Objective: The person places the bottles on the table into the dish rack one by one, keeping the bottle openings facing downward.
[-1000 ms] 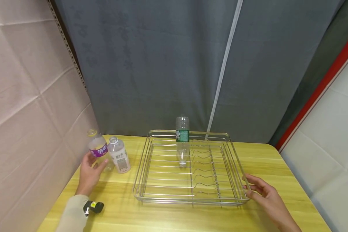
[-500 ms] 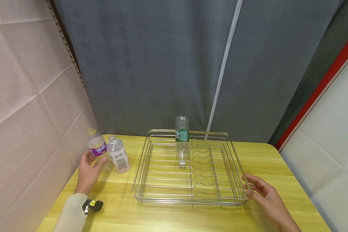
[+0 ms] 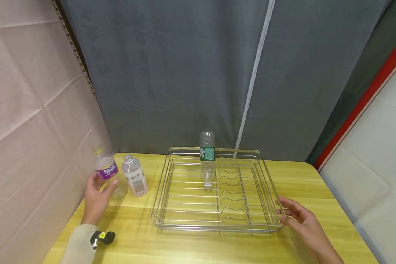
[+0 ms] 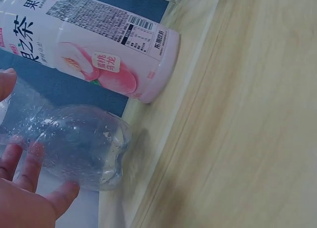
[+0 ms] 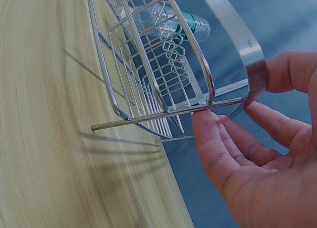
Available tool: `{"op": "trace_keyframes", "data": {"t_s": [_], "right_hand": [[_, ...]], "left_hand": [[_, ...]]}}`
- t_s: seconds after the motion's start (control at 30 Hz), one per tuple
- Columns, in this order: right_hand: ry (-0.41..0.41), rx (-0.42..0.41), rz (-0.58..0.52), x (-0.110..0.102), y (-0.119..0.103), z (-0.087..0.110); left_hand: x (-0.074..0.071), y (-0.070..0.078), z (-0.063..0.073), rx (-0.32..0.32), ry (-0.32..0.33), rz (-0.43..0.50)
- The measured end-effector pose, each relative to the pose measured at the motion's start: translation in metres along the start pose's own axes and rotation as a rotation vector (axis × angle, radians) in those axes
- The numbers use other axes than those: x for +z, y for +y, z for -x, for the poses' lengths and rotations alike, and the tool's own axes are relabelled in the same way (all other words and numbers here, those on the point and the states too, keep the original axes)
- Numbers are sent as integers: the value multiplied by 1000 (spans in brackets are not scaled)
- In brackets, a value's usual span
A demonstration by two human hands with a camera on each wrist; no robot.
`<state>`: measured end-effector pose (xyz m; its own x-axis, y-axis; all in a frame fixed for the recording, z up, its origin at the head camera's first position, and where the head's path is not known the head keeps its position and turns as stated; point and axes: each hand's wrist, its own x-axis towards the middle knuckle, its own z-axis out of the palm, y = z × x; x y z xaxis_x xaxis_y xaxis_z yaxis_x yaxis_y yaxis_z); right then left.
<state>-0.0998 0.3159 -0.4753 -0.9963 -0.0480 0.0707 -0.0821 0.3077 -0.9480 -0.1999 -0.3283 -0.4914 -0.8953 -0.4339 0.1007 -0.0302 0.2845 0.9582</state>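
Observation:
On the left, my left hand (image 3: 97,201) grips a clear plastic bottle (image 3: 107,171) with a purple label and a yellow ring at its neck. Thumb and fingers lie on either side of its body; in the left wrist view its bare clear base (image 4: 94,144) shows close to the tabletop. Just right of it stands a capless peach tea bottle (image 3: 136,178) with a pale label. My right hand (image 3: 301,223) pinches the right rim of a wire dish rack (image 3: 191,229) near its front corner. Inside the rack, a green-labelled clear bottle (image 3: 207,154) stands upside down.
Rack and bottles are on a yellowish wooden table (image 3: 184,251). Grey curtain (image 3: 171,80) hangs behind its far edge. Pale cloth walls the left side (image 3: 36,128), and a white panel (image 3: 382,146) flanks the right.
My left hand and the purple-labelled bottle have shifted a little to the left, widening the gap to the peach tea bottle. The right hand and the rack stay put.

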Motion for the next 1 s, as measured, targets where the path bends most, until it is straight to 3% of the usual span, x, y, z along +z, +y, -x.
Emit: {"op": "trace_keyframes", "data": {"t_s": [0.23, 0.43, 0.8, 1.0], "right_hand": [[-3, 24, 12, -1, -1, -2], [-11, -1, -57, -2, 0, -2], [39, -80, 2, -8, -2, -3], [39, -100, -41, -12, -10, -5]], "left_hand": [[-7, 2, 10, 0, 39, 59], [-13, 6, 21, 31, 64, 117], [-16, 30, 36, 198, 84, 276], [-15, 43, 48, 222, 66, 318]]}}
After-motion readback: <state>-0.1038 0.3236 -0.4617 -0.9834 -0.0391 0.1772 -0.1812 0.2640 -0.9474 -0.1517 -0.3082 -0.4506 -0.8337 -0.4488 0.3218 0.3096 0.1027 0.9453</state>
